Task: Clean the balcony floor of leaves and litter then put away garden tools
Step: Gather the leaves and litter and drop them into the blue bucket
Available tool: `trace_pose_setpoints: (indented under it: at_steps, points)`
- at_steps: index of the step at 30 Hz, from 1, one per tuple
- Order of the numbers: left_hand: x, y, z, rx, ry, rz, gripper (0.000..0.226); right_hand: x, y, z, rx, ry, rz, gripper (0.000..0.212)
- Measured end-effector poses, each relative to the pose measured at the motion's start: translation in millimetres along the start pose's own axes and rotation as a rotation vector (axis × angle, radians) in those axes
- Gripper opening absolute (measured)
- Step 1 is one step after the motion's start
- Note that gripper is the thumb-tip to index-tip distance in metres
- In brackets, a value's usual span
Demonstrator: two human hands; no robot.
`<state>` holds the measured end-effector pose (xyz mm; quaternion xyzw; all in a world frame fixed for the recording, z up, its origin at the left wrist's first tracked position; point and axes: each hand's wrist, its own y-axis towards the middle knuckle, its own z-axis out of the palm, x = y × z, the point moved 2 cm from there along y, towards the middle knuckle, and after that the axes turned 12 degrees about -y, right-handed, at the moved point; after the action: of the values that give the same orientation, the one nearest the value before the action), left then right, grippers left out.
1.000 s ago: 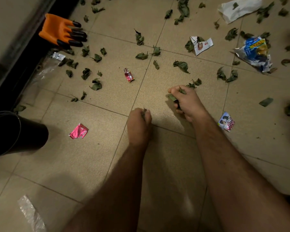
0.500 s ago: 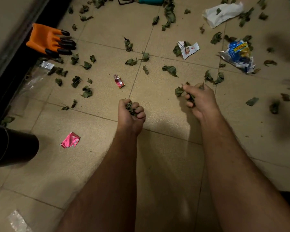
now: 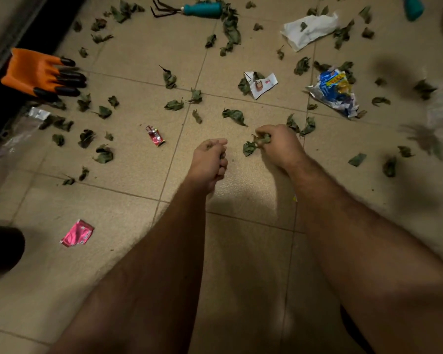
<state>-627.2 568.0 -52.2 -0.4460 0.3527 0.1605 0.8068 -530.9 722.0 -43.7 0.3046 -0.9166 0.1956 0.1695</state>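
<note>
Dry green leaves lie scattered over the beige tiled floor (image 3: 128, 215). My left hand (image 3: 209, 162) is curled in a fist around a few leaves, of which only a sliver shows between the fingers. My right hand (image 3: 279, 145) grips a bunch of leaves (image 3: 256, 144) just above the floor. Litter lies around: a pink wrapper (image 3: 77, 233), a small red wrapper (image 3: 155, 135), a torn white card (image 3: 262, 84), a blue and yellow packet (image 3: 335, 90) and crumpled white paper (image 3: 310, 29). A teal-handled hand rake (image 3: 189, 9) lies at the top. An orange clawed garden glove (image 3: 39, 74) sits at the left.
A black bucket (image 3: 0, 251) stands at the left edge. A dark door track (image 3: 0, 118) runs along the left, with clear plastic film (image 3: 13, 141) beside it. Another teal tool handle (image 3: 413, 7) shows at the top right. Two leaves (image 3: 301, 126) lie just beyond my right hand.
My right hand has moved forward and right across the floor, picking up more leaves. My left fist has followed it forward, still holding its leaves. The view has tilted up, showing the hand rake.
</note>
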Motion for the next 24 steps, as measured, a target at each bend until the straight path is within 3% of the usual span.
trace_pose_setpoints:
  at_steps: [4,9,11,14,17,21,24]
  points:
    - [-6,-3,15,-0.072,0.462,0.256,0.020,-4,-1,2,-0.021,-0.101,-0.021,0.009]
    - [1,-4,35,0.014,0.914,0.462,0.051,-19,-13,-15,-0.045,0.453,0.203,0.003]
    - [7,2,41,0.039,1.051,0.512,0.065,-30,-16,-23,-0.022,0.663,0.297,0.010]
    - [14,6,53,-0.002,1.254,0.549,0.056,-48,-21,-36,-0.034,0.900,0.404,0.017]
    - [18,7,68,-0.052,1.288,0.534,0.035,-66,-26,-52,-0.076,0.985,0.472,0.026]
    - [21,7,90,-0.017,1.145,0.573,0.022,-101,-34,-73,-0.140,0.966,0.545,0.016]
    - [37,5,120,0.104,0.819,0.478,0.013,-140,-45,-90,-0.206,0.867,0.616,0.029]
